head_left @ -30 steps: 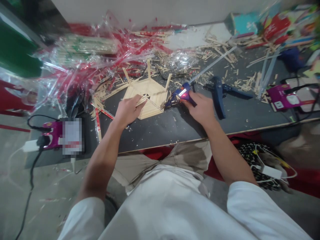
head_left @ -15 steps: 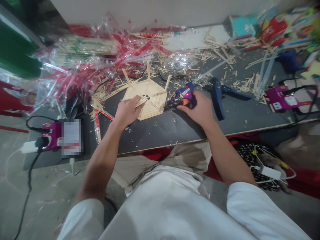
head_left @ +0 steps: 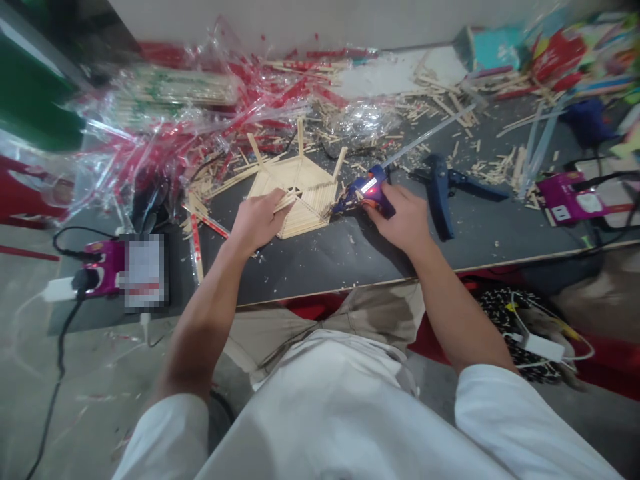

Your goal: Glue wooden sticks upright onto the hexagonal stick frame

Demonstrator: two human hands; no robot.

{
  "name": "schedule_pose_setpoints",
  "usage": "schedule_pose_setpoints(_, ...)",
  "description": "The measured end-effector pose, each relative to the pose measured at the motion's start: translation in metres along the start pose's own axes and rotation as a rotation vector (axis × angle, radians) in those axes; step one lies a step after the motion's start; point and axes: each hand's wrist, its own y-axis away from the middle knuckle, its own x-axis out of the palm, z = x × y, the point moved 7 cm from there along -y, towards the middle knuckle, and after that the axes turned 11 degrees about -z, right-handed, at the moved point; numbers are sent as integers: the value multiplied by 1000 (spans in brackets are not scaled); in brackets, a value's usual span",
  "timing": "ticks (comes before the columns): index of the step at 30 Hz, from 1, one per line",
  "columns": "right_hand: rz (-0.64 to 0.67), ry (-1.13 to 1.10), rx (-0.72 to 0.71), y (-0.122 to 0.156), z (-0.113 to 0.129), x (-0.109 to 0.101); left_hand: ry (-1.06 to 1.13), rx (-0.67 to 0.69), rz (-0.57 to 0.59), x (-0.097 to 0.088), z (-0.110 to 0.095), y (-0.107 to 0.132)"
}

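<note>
A flat hexagonal panel of wooden sticks [head_left: 300,190] lies on the dark board [head_left: 350,257], with three sticks standing up from its far corners. My left hand [head_left: 257,221] rests on its near left edge, fingers closed on a few loose sticks [head_left: 285,200]. My right hand [head_left: 403,220] grips a blue glue gun [head_left: 367,192] with a clear glue stick out the back. Its nozzle points at the panel's right edge.
A second dark blue glue gun [head_left: 440,190] lies to the right. Stick offcuts [head_left: 440,110] and crumpled red-and-clear plastic wrap [head_left: 200,120] cover the board's far side. Purple power strips sit at left [head_left: 100,267] and right [head_left: 570,197], with cables. Colourful items crowd the far right corner.
The glue gun in my right hand shifted slightly along the panel's right edge. My left hand stayed in place on the panel.
</note>
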Motion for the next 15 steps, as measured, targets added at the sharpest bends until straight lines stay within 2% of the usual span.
schedule_pose_setpoints(9, -8, 8, -30, 2, 0, 0, -30, -6, 14, 1, 1, 0)
schedule_pose_setpoints(15, 8, 13, 2, 2, -3, 0, -38, 3, 19, 1, -1, 0)
